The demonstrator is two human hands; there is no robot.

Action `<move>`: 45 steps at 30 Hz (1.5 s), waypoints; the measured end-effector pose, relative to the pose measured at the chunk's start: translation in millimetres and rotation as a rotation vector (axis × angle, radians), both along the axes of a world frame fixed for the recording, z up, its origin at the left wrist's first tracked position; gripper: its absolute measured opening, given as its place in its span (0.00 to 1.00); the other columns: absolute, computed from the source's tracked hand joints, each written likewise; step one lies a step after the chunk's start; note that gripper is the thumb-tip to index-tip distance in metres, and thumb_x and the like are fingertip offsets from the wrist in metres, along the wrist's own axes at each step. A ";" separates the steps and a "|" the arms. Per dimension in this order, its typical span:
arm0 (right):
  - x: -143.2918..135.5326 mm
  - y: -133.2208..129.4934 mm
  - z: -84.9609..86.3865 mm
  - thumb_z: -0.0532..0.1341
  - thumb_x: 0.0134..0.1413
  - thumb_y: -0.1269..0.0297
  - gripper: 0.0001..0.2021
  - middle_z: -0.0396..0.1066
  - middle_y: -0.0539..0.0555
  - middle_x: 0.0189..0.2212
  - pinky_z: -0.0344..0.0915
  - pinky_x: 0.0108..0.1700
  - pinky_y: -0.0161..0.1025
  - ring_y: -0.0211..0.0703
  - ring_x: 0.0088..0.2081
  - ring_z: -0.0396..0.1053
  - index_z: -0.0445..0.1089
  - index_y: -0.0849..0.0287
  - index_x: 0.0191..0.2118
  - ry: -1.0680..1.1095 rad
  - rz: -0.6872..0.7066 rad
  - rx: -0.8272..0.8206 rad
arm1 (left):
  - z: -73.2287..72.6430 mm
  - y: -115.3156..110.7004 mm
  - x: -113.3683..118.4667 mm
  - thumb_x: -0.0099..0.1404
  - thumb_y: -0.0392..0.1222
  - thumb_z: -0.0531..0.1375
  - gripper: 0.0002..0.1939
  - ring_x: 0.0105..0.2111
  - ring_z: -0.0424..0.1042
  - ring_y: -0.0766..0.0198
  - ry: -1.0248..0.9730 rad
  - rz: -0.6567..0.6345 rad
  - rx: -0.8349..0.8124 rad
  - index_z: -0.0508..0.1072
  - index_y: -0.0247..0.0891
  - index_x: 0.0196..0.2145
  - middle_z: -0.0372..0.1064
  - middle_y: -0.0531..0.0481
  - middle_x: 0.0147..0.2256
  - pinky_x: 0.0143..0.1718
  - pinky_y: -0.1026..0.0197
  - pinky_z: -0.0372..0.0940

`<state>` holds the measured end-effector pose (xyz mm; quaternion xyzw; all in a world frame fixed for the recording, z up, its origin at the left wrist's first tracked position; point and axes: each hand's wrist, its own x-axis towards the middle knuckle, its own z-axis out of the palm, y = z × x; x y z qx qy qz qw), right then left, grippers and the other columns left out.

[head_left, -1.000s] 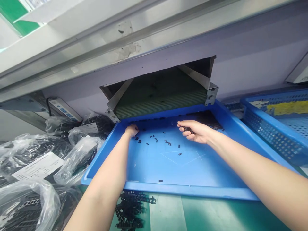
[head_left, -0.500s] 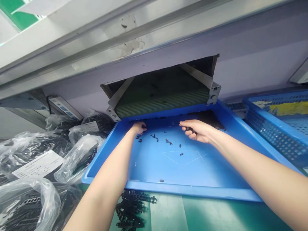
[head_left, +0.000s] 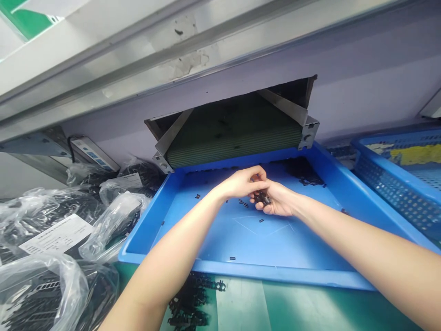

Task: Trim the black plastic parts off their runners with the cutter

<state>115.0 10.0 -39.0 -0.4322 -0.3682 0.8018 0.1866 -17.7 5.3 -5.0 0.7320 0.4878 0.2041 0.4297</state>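
Over the middle of a blue tray (head_left: 275, 271), my two hands meet. My right hand (head_left: 278, 198), palm up with curled fingers, holds several small black parts (head_left: 262, 198). My left hand (head_left: 245, 182) reaches over it, fingertips bent down at the right palm; whether they pinch a part is hidden. Small loose black pieces (head_left: 261, 220) lie on the tray floor, one (head_left: 232, 258) near the front rim. A dark pile of black parts (head_left: 303, 170) fills the back right corner.
A ribbed green conveyor belt (head_left: 234, 133) ends above the tray's back edge. Plastic bags of black parts (head_left: 51, 239) stand at left, a blue perforated basket (head_left: 389, 179) at right. Black clips (head_left: 189, 301) lie on the green table (head_left: 292, 305) in front. A metal beam (head_left: 138, 55) crosses above.
My left hand has moved right from the tray's left side to my right hand. My right hand has shifted slightly down and turned more palm up.
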 end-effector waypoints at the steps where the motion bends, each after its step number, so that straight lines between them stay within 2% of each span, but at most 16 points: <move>1: 0.2 0.2 0.4 0.45 0.61 0.55 0.20 0.60 0.51 0.18 0.49 0.08 0.22 0.28 0.13 0.56 0.60 0.64 0.25 0.020 0.006 0.006 | 1.5 -0.4 0.9 0.59 0.38 0.57 0.07 0.25 0.67 0.70 -0.027 -0.006 0.009 0.66 0.36 0.36 0.66 0.53 0.29 0.27 0.68 0.64; 3: 2.0 1.1 2.2 0.47 0.60 0.56 0.17 0.58 0.48 0.18 0.46 0.09 0.21 0.25 0.12 0.53 0.60 0.64 0.26 0.047 0.000 0.028 | 5.3 -0.8 -8.7 0.60 0.39 0.55 0.10 0.30 0.68 0.69 -0.053 0.015 0.006 0.66 0.36 0.41 0.67 0.51 0.33 0.32 0.67 0.65; 5: 4.7 2.0 4.8 0.50 0.59 0.60 0.14 0.56 0.46 0.18 0.45 0.09 0.20 0.23 0.12 0.50 0.60 0.63 0.26 0.056 -0.009 0.053 | 8.6 -2.6 -29.8 0.62 0.39 0.53 0.12 0.32 0.69 0.67 -0.033 0.071 -0.011 0.65 0.35 0.43 0.67 0.48 0.35 0.34 0.66 0.66; 8: 6.8 2.2 7.4 0.52 0.58 0.66 0.11 0.55 0.46 0.18 0.45 0.10 0.20 0.23 0.12 0.49 0.59 0.64 0.25 0.058 0.005 0.088 | 6.6 -9.1 -69.8 0.62 0.39 0.54 0.09 0.30 0.69 0.67 0.111 0.191 -0.052 0.67 0.34 0.39 0.68 0.49 0.30 0.32 0.66 0.66; 11: 6.3 1.6 6.9 0.52 0.57 0.69 0.10 0.55 0.46 0.19 0.44 0.11 0.21 0.23 0.13 0.49 0.59 0.64 0.25 0.041 0.030 0.141 | -5.8 -15.1 -103.6 0.60 0.36 0.56 0.05 0.23 0.67 0.67 0.367 0.366 -0.105 0.67 0.33 0.35 0.65 0.53 0.22 0.25 0.66 0.64; 15: 6.3 1.7 4.5 0.51 0.58 0.68 0.10 0.54 0.45 0.19 0.44 0.12 0.22 0.23 0.14 0.48 0.58 0.64 0.27 -0.055 0.063 0.240 | -26.2 -14.0 -122.9 0.60 0.36 0.58 0.08 0.19 0.63 0.71 0.623 0.507 -0.220 0.66 0.31 0.38 0.63 0.55 0.24 0.22 0.66 0.63; 19: 9.6 3.9 3.9 0.48 0.60 0.67 0.10 0.53 0.43 0.19 0.44 0.13 0.24 0.24 0.14 0.48 0.57 0.63 0.28 -0.212 0.119 0.393 | -35.8 -10.5 -119.3 0.62 0.37 0.56 0.06 0.20 0.64 0.72 0.689 0.462 -0.289 0.67 0.30 0.31 0.64 0.55 0.23 0.23 0.66 0.63; 22: 11.0 4.7 0.8 0.51 0.59 0.67 0.09 0.54 0.43 0.18 0.47 0.14 0.26 0.25 0.14 0.49 0.58 0.63 0.28 -0.389 0.193 0.565 | -33.7 -14.0 -108.2 0.62 0.37 0.56 0.07 0.20 0.64 0.72 0.649 0.392 -0.246 0.67 0.30 0.29 0.63 0.55 0.22 0.23 0.66 0.63; 25: 6.3 1.6 -6.1 0.56 0.55 0.67 0.06 0.58 0.43 0.17 0.53 0.17 0.29 0.28 0.14 0.53 0.62 0.63 0.29 -0.571 0.318 0.786 | -29.2 -19.8 -88.5 0.62 0.35 0.56 0.04 0.20 0.64 0.71 0.551 0.284 -0.155 0.67 0.31 0.32 0.63 0.56 0.22 0.24 0.66 0.63; 27: -1.4 -3.6 -11.4 0.57 0.53 0.68 0.04 0.64 0.46 0.20 0.60 0.24 0.32 0.32 0.19 0.61 0.65 0.63 0.33 -0.641 0.411 0.953 | -28.9 -22.2 -72.7 0.61 0.33 0.56 0.03 0.21 0.65 0.71 0.496 0.207 -0.090 0.66 0.31 0.34 0.63 0.56 0.23 0.25 0.65 0.64; 29: -11.6 -10.9 -16.0 0.58 0.53 0.67 0.07 0.68 0.50 0.28 0.63 0.34 0.38 0.38 0.29 0.67 0.67 0.62 0.39 -0.686 0.497 1.109 | -32.1 -22.8 -58.6 0.59 0.31 0.58 0.04 0.24 0.66 0.69 0.473 0.149 -0.036 0.67 0.33 0.34 0.65 0.55 0.25 0.30 0.62 0.64; 32: -26.1 -22.1 -20.6 0.57 0.54 0.65 0.11 0.69 0.55 0.38 0.62 0.42 0.45 0.44 0.39 0.67 0.66 0.61 0.43 -0.762 0.614 1.270 | -40.5 -22.0 -46.8 0.56 0.30 0.60 0.03 0.33 0.67 0.64 0.461 0.109 0.017 0.68 0.33 0.29 0.66 0.52 0.29 0.39 0.57 0.62; 34: -32.2 -27.2 -22.3 0.56 0.55 0.66 0.11 0.68 0.56 0.40 0.62 0.43 0.47 0.44 0.40 0.67 0.65 0.62 0.44 -0.820 0.671 1.330 | -44.6 -21.4 -45.9 0.57 0.30 0.59 0.03 0.36 0.66 0.63 0.444 0.116 0.024 0.68 0.32 0.26 0.66 0.51 0.31 0.42 0.55 0.60; 37: -35.4 -30.1 -23.4 0.54 0.58 0.66 0.09 0.67 0.56 0.40 0.63 0.42 0.46 0.43 0.39 0.67 0.66 0.63 0.43 -0.894 0.713 1.380 | -44.4 -20.7 -51.7 0.58 0.31 0.58 0.06 0.35 0.65 0.64 0.392 0.164 -0.005 0.67 0.32 0.24 0.65 0.51 0.30 0.41 0.56 0.61; 42: -35.0 -31.1 -23.7 0.53 0.58 0.66 0.09 0.67 0.55 0.38 0.63 0.41 0.45 0.41 0.37 0.66 0.65 0.63 0.41 -0.910 0.707 1.384 | -37.4 -19.5 -64.8 0.62 0.36 0.55 0.07 0.19 0.59 0.72 0.208 0.314 -0.156 0.66 0.31 0.27 0.59 0.56 0.21 0.24 0.66 0.60; 45: -34.6 -29.4 -25.3 0.55 0.57 0.66 0.07 0.67 0.53 0.35 0.62 0.40 0.44 0.40 0.35 0.66 0.66 0.63 0.39 -0.859 0.643 1.337 | -37.7 -18.1 -66.3 0.65 0.38 0.53 0.08 0.17 0.56 0.74 0.024 0.416 -0.300 0.65 0.31 0.29 0.58 0.57 0.21 0.18 0.70 0.56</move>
